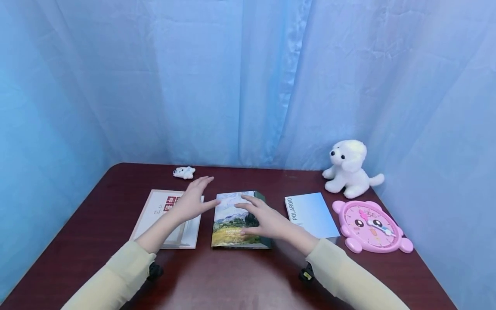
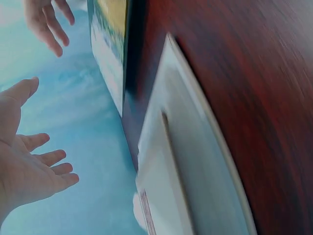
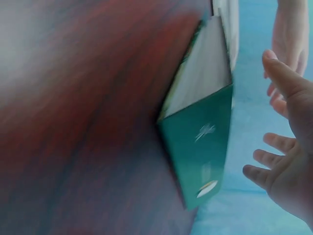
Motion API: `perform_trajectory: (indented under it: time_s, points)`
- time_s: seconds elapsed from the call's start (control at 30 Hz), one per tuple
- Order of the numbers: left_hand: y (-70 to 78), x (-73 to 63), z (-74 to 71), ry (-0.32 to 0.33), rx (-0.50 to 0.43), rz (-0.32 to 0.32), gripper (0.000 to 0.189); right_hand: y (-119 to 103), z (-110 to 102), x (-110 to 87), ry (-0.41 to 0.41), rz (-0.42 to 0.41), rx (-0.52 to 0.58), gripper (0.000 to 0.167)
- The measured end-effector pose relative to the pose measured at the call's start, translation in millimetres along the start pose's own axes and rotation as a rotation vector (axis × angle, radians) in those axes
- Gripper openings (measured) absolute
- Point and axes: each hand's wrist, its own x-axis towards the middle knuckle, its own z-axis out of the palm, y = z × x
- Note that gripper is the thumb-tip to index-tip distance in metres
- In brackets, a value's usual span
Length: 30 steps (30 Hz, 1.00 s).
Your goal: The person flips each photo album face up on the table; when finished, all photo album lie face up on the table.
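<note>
Head view: the landscape book [image 1: 226, 219], taken as dial centre, lies on the dark red table [image 1: 232, 280]. I see the right hand [image 1: 265, 219] above it, fingers spread, gripping nothing; the left hand [image 1: 190, 206], likewise extended, hovers toward ten o'clock, over the edge of a white book [image 1: 155, 213] at nine. A POLAROID book [image 1: 311, 213] lies at three, a pink clock [image 1: 370, 230] beyond it; a plush dog [image 1: 348, 172] sits near two, a small dog figure [image 1: 184, 172] at ten. Left-wrist view: left hand at eight o'clock, right at ten, landscape book at eleven, white book toward five. Right-wrist view: landscape book near centre, green side showing; right hand, apart from it, at four, left at two.
</note>
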Motion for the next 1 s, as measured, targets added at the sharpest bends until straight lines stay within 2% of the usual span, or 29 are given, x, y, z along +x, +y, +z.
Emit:
perform_trajectory:
  time_s: [0.3, 0.43, 0.67, 0.87, 1.0]
  points:
    - [19.1, 16.6, 24.7, -0.026, -0.042, 0.031, 0.08, 17, -1, -26.7, 0.062, 0.014, 0.048, 0.079]
    - [21.2, 24.8, 33.8, -0.062, -0.07, 0.05, 0.08, 23, 4, -40.5, 0.038, 0.031, 0.058, 0.081]
    - [24.0, 39.0, 46.2, -0.125, -0.137, 0.04, 0.077, 31, 11, -55.0, 0.005, 0.061, 0.063, 0.082]
    - [22.5, 53.4, 58.7, -0.212, -0.116, 0.056, 0.074, 33, 17, -58.3, -0.008, 0.028, 0.036, 0.081]
    - [21.8, 62.3, 66.4, -0.266, -0.084, 0.065, 0.073, 33, 19, -59.5, 0.001, 0.049, 0.031, 0.082]
